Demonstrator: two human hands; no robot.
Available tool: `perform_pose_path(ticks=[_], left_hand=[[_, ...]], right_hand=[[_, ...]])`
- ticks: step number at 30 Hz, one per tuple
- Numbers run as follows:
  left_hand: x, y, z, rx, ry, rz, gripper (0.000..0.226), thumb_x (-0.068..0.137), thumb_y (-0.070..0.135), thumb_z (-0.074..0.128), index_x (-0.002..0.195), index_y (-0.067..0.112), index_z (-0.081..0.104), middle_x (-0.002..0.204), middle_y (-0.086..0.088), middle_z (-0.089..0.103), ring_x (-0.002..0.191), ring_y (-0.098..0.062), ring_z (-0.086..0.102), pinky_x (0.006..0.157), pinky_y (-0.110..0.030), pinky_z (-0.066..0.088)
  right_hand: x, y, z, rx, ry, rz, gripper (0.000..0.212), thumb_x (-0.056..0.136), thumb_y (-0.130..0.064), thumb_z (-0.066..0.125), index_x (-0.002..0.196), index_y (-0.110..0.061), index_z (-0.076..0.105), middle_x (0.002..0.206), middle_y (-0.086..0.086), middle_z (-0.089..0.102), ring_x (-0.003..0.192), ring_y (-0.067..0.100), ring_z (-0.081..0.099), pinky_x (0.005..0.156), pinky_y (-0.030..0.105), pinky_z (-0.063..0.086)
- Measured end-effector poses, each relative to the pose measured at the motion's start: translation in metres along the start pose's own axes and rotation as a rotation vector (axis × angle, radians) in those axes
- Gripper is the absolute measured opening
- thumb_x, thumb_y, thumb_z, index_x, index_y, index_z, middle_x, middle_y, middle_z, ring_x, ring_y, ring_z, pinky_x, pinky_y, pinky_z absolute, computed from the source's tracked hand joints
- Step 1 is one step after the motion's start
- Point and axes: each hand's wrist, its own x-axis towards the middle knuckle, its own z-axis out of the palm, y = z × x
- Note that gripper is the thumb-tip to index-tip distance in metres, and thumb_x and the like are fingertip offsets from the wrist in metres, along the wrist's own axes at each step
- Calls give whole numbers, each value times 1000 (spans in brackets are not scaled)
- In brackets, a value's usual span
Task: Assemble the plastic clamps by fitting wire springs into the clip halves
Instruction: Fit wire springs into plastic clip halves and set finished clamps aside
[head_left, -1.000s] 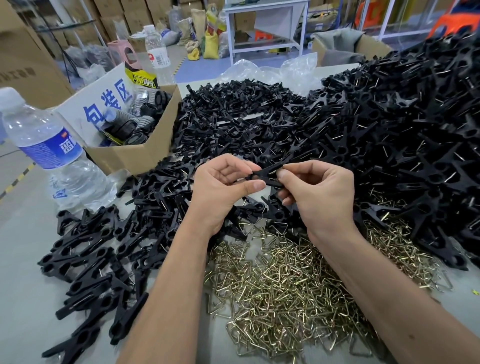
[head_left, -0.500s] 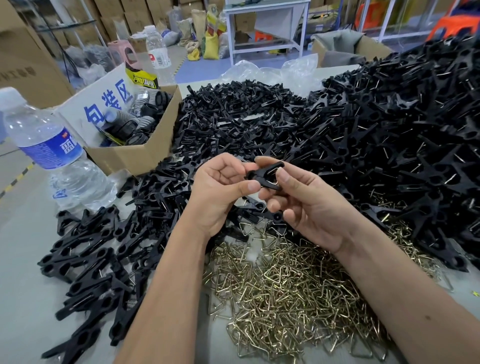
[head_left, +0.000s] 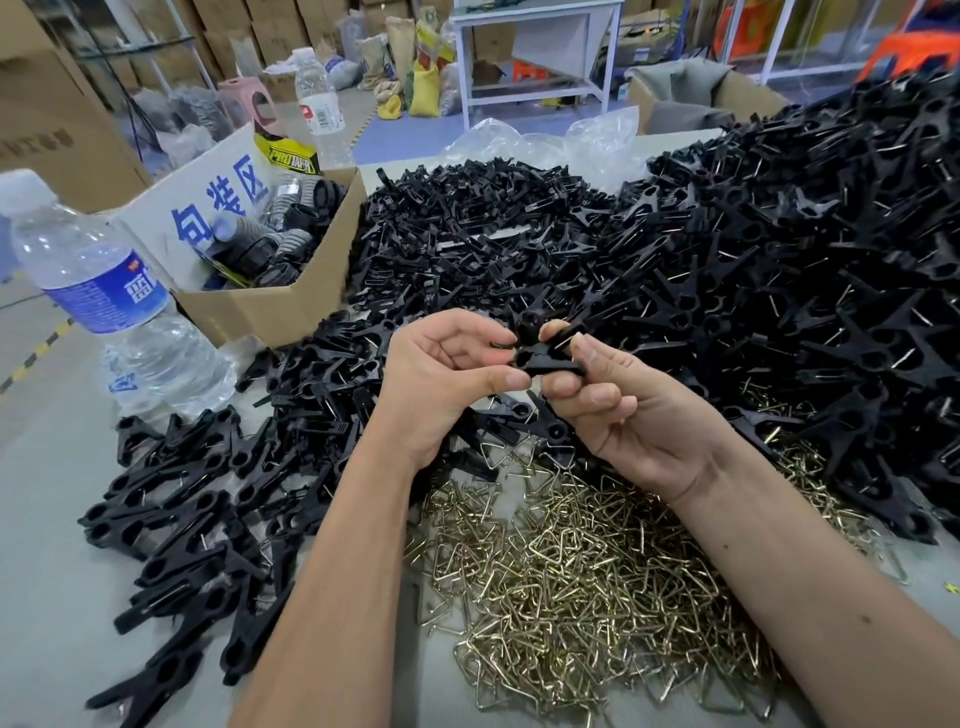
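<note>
At frame centre, the left hand (head_left: 441, 374) and right hand (head_left: 623, 410) both pinch one black clamp (head_left: 545, 353) above the wire springs (head_left: 597, 587), seemingly steadying it to seat its spring.

two bare forearms come into view from below, ending in the left hand (head_left: 447, 379) and the right hand (head_left: 639, 415). no sleeves show anywhere along them; both arms are uncovered from the lower edge of view up to the wrists. no gloves, no rings, no watch or band at either wrist. the fingernails are short and plain, unpainted, easiest to see on the left thumb and on the right hand's fingers (head_left: 587, 353). a few small dark spots dot the right forearm, below and behind that hand.
</note>
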Motion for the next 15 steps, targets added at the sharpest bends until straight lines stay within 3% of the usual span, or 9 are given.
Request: perform_pose_path(ticks=[5,9,12,15], left_hand=[[0,0,-1,96,12,28,33,55,8,97,77,23,78,73,0,76,70,-7,72,68,-19,56],[-1,1,-2,91,5,39,31,57,8,96,79,21,78,75,-2,77,71,-9,73,67,-19,57],[-1,6,-3,74,16,19,28,61,10,93,84,19,79,81,-5,79,74,-12,75,69,-21,58],[0,12,-11,96,168,18,24,74,6,90,92,16,79,87,-11,80,80,-22,77,74,-29,62]], right_hand=[[-2,-2,-2,103,4,45,30,76,-1,84,105,-2,74,78,15,57,51,7,59,40,12,49],[-2,-2,-2,74,52,45,17,84,-6,74,101,-5,75,74,12,55,48,4,55,37,11,46],[0,1,0,-52,104,-42,21,95,-13,60,102,-10,79,74,8,56,48,2,53,38,9,44],[3,-11,5,-286,235,-219,24,91,-19,67,110,-15,80,74,6,64,52,5,56,44,10,47]])
